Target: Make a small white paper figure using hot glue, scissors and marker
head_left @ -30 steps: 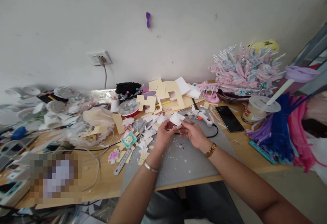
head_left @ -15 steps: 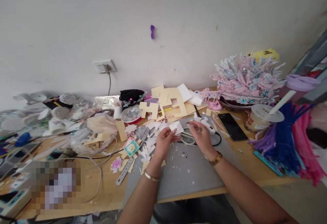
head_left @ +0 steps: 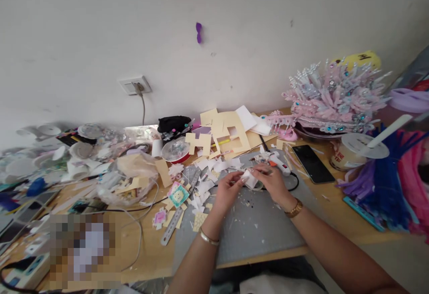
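Note:
Both hands meet over the grey cutting mat (head_left: 268, 229) around a small white piece of paper (head_left: 250, 179). My left hand (head_left: 229, 190) pinches its left edge between thumb and fingers. On the opposite side, my right hand (head_left: 272, 182) has its fingers closed on the paper's upper right. Partly hidden behind the hands lie the scissors (head_left: 258, 187). A white glue gun (head_left: 279, 163) with an orange part rests just beyond the right hand. White paper scraps (head_left: 201, 189) are heaped left of the left hand, beside a metal ruler (head_left: 172, 228).
Cream card cutouts (head_left: 231, 128) lean near the wall. A pile of pink and silver crowns (head_left: 338, 97) stands at the back right, near a black phone (head_left: 313, 163) and a lidded drink cup (head_left: 355, 151). Pipe cleaners (head_left: 378, 186) lie right. Clutter and a plastic bag (head_left: 134, 173) fill the left.
My right hand has come over to the white paper and now grips it together with my left hand. The view has shifted slightly, and the scissors are more covered.

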### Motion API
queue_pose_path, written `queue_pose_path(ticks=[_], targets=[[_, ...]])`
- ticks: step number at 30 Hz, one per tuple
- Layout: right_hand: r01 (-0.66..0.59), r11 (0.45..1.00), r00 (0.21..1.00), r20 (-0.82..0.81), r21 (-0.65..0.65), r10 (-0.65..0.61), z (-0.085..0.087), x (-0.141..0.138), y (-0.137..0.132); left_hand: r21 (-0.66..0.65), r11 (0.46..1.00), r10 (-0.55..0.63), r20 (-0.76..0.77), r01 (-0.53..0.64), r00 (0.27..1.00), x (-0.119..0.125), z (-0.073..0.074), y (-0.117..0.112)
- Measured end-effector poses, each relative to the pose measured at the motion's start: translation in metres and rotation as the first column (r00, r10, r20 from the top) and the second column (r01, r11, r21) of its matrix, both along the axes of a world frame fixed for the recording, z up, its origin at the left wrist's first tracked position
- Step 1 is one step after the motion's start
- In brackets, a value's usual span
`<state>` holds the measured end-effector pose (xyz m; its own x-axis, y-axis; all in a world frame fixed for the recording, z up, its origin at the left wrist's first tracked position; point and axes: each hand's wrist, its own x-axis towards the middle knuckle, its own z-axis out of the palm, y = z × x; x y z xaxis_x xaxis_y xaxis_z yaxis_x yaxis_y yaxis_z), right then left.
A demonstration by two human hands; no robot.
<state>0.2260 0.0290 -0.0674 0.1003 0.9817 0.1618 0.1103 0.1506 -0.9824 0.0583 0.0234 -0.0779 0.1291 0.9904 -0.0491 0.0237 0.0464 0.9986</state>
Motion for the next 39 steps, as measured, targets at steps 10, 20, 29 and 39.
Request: queue_pose_path(ticks=[10, 20, 29, 39], targets=[[-0.059, 0.978, 0.983, -0.182, -0.202, 0.022, 0.001, -0.008, -0.008, 0.082, 0.991, 0.111, -0.045, -0.107, 0.993, -0.001, 0.005, -0.002], [-0.180, 0.950, 0.969, -0.210, -0.254, 0.127, 0.023, -0.006, 0.005, 0.023, 0.995, 0.097, -0.073, -0.096, 0.993, -0.003, 0.013, 0.008], [-0.195, 0.927, 0.924, -0.376, -0.320, 0.064, 0.012, -0.014, 0.006, -0.279, 0.855, -0.280, 0.461, 0.437, 0.842, 0.000, 0.008, 0.014], [-0.084, 0.985, 0.985, 0.160, 0.152, 0.059, 0.001, -0.002, -0.004, -0.285, 0.889, -0.187, 0.488, 0.358, 0.853, 0.001, 0.003, 0.004]])
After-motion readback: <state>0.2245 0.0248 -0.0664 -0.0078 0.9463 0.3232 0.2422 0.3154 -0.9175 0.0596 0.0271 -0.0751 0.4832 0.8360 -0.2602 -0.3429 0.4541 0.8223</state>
